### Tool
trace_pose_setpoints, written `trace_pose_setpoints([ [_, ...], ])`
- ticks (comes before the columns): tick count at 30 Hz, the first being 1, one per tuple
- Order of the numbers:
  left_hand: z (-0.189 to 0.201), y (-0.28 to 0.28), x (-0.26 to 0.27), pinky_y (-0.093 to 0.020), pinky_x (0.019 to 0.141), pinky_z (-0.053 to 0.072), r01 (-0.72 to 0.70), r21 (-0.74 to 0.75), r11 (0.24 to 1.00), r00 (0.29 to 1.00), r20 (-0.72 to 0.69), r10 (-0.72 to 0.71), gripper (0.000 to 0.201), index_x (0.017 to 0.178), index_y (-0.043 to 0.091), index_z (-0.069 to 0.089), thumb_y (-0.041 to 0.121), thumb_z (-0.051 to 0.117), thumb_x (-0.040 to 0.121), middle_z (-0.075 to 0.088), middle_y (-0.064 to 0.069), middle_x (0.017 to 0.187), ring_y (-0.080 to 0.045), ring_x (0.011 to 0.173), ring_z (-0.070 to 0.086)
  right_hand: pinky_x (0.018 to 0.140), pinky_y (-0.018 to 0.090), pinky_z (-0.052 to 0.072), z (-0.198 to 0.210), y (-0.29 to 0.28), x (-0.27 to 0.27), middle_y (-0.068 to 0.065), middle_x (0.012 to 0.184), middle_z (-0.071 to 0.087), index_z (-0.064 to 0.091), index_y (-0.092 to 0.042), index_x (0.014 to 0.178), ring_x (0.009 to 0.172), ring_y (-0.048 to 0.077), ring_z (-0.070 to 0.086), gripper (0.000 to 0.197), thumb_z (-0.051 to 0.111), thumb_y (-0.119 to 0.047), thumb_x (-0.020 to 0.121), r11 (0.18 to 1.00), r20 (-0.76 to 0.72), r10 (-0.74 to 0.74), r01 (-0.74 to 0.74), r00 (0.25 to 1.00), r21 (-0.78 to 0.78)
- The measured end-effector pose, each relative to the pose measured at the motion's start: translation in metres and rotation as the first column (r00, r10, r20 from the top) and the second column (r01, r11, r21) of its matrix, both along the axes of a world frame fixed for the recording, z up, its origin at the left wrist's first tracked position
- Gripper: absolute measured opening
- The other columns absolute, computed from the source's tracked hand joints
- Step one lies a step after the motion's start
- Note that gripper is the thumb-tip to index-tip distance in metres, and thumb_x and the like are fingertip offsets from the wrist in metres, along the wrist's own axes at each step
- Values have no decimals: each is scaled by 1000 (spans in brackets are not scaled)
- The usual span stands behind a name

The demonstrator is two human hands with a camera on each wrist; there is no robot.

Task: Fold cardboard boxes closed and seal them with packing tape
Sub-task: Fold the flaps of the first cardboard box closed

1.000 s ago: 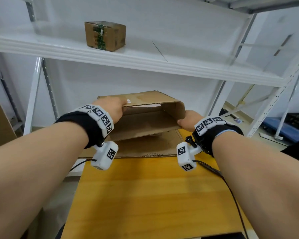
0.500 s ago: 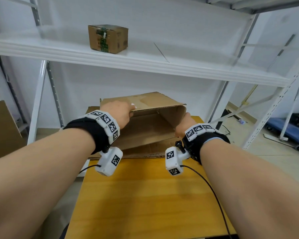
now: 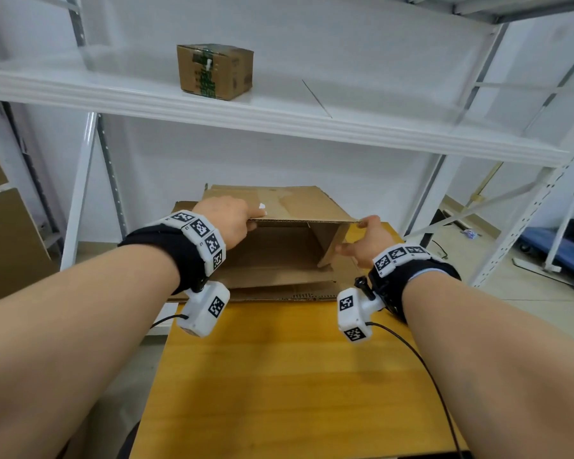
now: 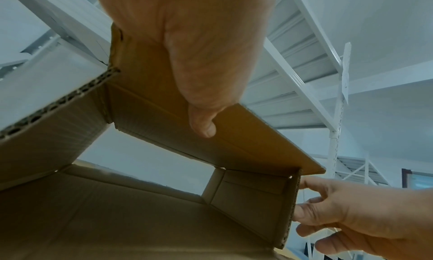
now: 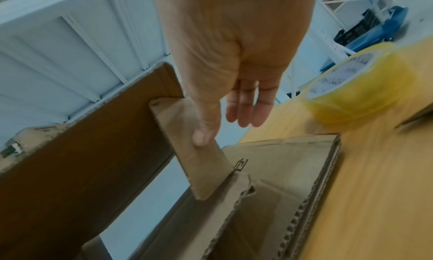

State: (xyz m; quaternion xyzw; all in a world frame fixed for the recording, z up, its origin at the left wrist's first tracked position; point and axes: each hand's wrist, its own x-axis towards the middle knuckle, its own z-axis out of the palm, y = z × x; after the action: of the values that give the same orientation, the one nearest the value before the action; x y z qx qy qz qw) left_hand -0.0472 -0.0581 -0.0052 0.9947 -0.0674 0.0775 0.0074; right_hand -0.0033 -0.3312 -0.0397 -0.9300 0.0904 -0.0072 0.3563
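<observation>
A brown cardboard box (image 3: 279, 256) lies on its side at the far end of the yellow table (image 3: 279, 376), both ends open and partly squared up. My left hand (image 3: 232, 220) pinches the near edge of its top panel (image 4: 234, 134), thumb underneath (image 4: 203, 126). My right hand (image 3: 367, 243) is at the box's right end. Its thumb (image 5: 201, 138) rests on the small side flap (image 5: 199, 162), and its fingers (image 5: 246, 114) are straight and spread beside it. A yellow roll of packing tape (image 5: 356, 86) sits on the table right of that hand.
Flat cardboard sheets (image 3: 279, 294) lie under the box. A white shelf (image 3: 312, 127) runs close above, with a small taped box (image 3: 214, 71) on it. More cardboard (image 3: 10, 246) leans at the left. A blue cart (image 3: 564, 250) stands on the floor at right.
The top panel has risen and levelled, so the box stands more open. My right hand has let go of the box's right wall and spread its fingers at the side flap.
</observation>
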Motion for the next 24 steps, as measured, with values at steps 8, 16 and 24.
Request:
trace_pose_setpoints([
  [8, -3, 8, 7, -34, 89, 51, 10, 17, 1000, 1000, -27, -10, 41, 141, 50, 43, 35, 41, 103, 62, 0, 128, -22, 112, 59, 72, 21, 52, 18, 4, -15, -7, 114, 56, 51, -34, 138, 83, 9, 59, 65, 82, -22, 83, 947, 133, 316, -304, 939, -105],
  [16, -9, 19, -1, -37, 89, 52, 22, 2, 1000, 998, -66, -22, 43, 142, 48, 42, 48, 44, 99, 64, 4, 122, -20, 105, 60, 78, 41, 62, 6, 14, -7, 3, 101, 68, 68, -32, 102, 85, 23, 68, 25, 82, -24, 82, 972, 170, 219, -200, 961, -123],
  [24, -10, 56, -6, -30, 97, 39, -96, -644, 759, 978, -203, -48, 86, 149, 42, 33, 1, 63, 79, 41, 7, 152, -18, 129, 49, 69, 34, 58, 2, 18, -5, -1, 88, 67, 68, -32, 91, 79, 19, 66, 17, 73, -17, 88, 968, 228, 178, -128, 957, -215],
])
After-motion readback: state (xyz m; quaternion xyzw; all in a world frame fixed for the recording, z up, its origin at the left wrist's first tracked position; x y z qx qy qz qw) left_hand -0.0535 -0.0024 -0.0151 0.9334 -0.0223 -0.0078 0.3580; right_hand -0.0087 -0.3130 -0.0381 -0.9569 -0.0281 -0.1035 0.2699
